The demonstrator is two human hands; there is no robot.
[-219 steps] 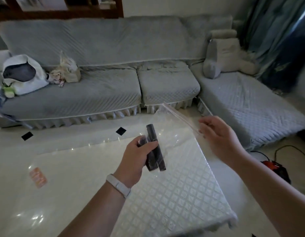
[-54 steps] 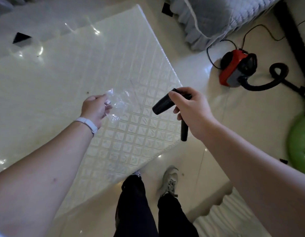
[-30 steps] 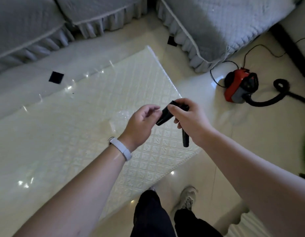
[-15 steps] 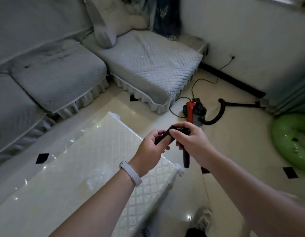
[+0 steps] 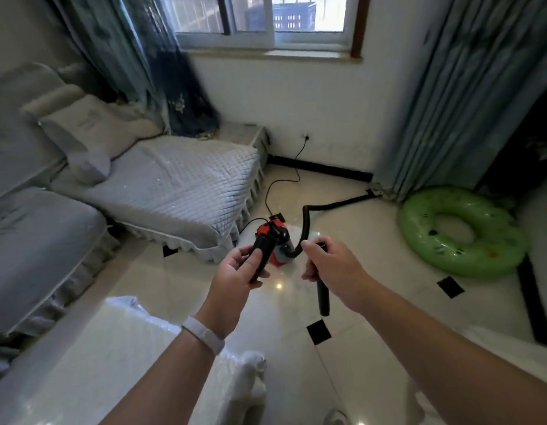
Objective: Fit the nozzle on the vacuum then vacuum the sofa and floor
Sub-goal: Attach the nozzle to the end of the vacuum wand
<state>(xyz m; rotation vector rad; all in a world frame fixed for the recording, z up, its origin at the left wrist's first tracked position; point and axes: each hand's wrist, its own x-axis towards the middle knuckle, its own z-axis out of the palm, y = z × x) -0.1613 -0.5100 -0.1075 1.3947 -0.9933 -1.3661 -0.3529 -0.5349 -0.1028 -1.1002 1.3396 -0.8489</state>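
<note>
Living room, pale tiled floor (image 5: pixel 373 302) with black inset squares.

- Red vacuum (image 5: pixel 277 261): set on the floor and taken as reference. Partly hidden by the left hand.
- Black hose (image 5: pixel 306 222): looped up just right of the vacuum and run away behind it toward the curtain.
- Cord (image 5: pixel 275 191): trailed behind the vacuum to a wall socket.
- Grey quilted sofa (image 5: pixel 174 185): placed left of the vacuum, its skirted corner just beside it.
- Green inflatable ring (image 5: pixel 462 231): laid well right of the vacuum.
- Left hand (image 5: pixel 238 271): white wristband (image 5: pixel 203 334) worn. Closed round a black nozzle piece (image 5: pixel 264 246), which was held in front of the vacuum.
- Right hand (image 5: pixel 330 268): wrapped round a slim nozzle tube (image 5: pixel 323 299), which was held just right of the vacuum and pointed downward.
- The two parts: held apart, not touching.
- White-covered table (image 5: pixel 143 348): seen nearer than the vacuum, to its left.
</note>
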